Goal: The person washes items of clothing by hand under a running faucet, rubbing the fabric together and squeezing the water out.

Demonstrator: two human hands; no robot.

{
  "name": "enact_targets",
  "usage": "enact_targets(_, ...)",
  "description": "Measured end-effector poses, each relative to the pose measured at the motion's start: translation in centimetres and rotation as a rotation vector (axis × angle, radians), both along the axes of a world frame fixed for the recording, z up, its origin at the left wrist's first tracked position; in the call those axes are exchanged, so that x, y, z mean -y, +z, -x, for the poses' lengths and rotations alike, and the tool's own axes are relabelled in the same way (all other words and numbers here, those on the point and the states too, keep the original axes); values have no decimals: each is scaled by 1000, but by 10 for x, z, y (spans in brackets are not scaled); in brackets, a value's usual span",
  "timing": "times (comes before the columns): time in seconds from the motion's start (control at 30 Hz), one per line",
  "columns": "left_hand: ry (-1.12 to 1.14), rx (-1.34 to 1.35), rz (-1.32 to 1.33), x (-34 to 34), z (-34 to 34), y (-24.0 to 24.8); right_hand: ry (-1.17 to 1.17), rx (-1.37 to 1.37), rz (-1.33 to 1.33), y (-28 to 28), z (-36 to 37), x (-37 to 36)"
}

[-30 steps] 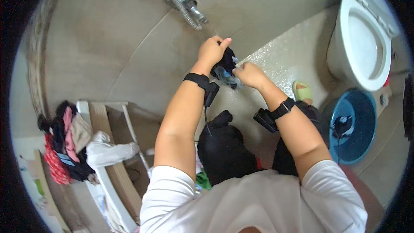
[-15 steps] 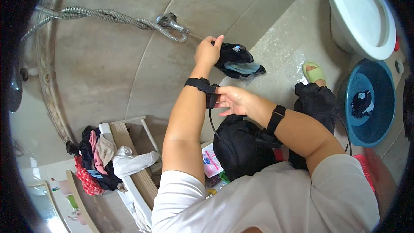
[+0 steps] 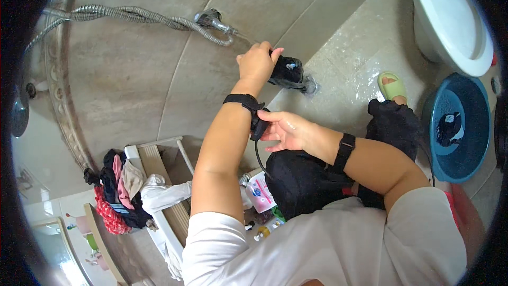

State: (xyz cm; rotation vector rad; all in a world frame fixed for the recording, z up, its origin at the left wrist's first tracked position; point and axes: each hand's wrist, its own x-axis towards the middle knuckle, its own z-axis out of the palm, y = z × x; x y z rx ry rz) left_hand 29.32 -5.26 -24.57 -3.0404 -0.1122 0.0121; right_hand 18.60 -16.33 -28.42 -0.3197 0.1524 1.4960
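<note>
Below the metal wall tap (image 3: 214,21), my left hand (image 3: 256,63) is closed on a wet black cloth (image 3: 288,71) with a small light-blue mark. Water runs off the cloth's lower end toward the floor; the fingertips are partly hidden behind it. My right hand (image 3: 288,130), palm turned up, is at my left wrist. Its thumb and fingers are around a small black device (image 3: 259,125) fixed to the wrist strap, from which a cable hangs.
At right stand a blue basin (image 3: 431,127) with dark cloth inside and a white toilet (image 3: 455,21). Clothes lie piled by a white rack (image 3: 164,180) at left. Bottles and a pink-white packet (image 3: 261,193) sit beside my knee. The tiled floor (image 3: 344,58) is wet.
The black cloth hangs more bunched, its light-blue part no longer showing, with water streaming from its end. My left hand has turned slightly. The right hand stays at the wrist device.
</note>
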Motion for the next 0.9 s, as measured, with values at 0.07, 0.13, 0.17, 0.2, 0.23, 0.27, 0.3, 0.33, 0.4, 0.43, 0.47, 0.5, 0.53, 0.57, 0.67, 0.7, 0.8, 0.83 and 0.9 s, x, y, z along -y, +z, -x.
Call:
enact_targets(0.07, -3, 10, 1, -2, -2, -3, 0, 8, -26, -2, 1, 0)
enact_targets(0.13, 84, 58, 94, -8, -3, -9, 12, -4, -29, -5, 1, -2)
enact_targets(0.17, 87, 64, 95, -12, -4, -10, 15, 2, -29, -4, 2, -3)
enact_targets(0.2, 141, 82, 175, -18, -5, -11, 26, -28, -20, -3, 2, -4)
enact_targets(0.23, 195, 100, 255, -23, -6, -12, 38, -58, -12, -1, 2, -5)
enact_targets(0.27, 197, 103, 260, -24, -7, -14, 40, -55, -7, -2, 2, -6)
enact_targets(0.3, 215, 115, 266, -26, -7, -16, 36, -66, -6, -4, 3, -7)
enact_targets(0.33, 234, 127, 271, -27, -7, -17, 33, -76, -4, -5, 3, -8)
enact_targets(0.4, 244, 136, 272, -21, -9, -17, 26, -57, -22, -9, 1, -7)
enact_targets(0.43, 248, 145, 269, -18, -10, -17, 15, -37, -45, -11, 0, -7)
enact_targets(0.47, 253, 148, 272, -18, -11, -15, 20, -34, -41, -9, -2, -6)
enact_targets(0.5, 284, 139, 305, -17, -12, -13, 21, -9, -39, -8, -3, -6)
enact_targets(0.53, 315, 129, 338, -17, -13, -12, 21, 15, -36, -7, -5, -5)
enact_targets(0.57, 320, 133, 339, -19, -13, -12, 26, 18, -35, -6, -6, -5)
enact_targets(0.67, 336, 185, 384, -25, -14, -14, 58, 57, 7, -7, -10, -5)
enact_targets(0.7, 339, 190, 414, -25, -14, -14, 74, 74, 45, -9, -11, -5)
enact_targets(0.8, 340, 210, 454, -29, -15, -15, 99, 93, 98, -14, -21, -2)
enact_targets(0.83, 338, 225, 460, -31, -15, -15, 109, 95, 109, -16, -24, -1)
enact_targets(0.9, 355, 208, 466, -36, -15, -14, 99, 113, 139, -16, -30, -1)
